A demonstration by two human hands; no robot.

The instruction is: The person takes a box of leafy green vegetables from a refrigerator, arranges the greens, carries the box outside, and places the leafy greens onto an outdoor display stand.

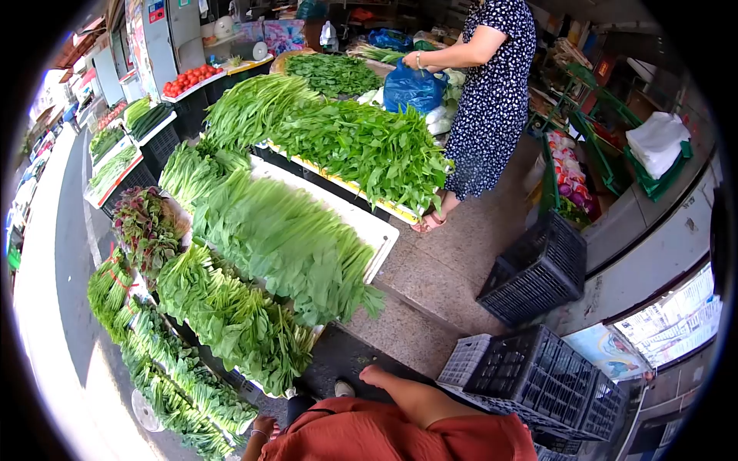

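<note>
Leafy greens (231,319) lie heaped in the lower left of the frame, beside a broader pile of long-stemmed greens (277,230) on a white board (369,223) near the centre. The left hand (265,427), at the bottom edge, is near the lower end of the heap; whether its fingers are open or closed, I cannot tell. The right hand (374,376) hangs over the dark ground, apart from the greens, its fingers too small to read. Red-leaved greens (150,230) sit to the left. At upper centre, a person in a patterned dress (492,100) holds a blue plastic bag (413,88). Black crates (538,376) stand at lower right.
</note>
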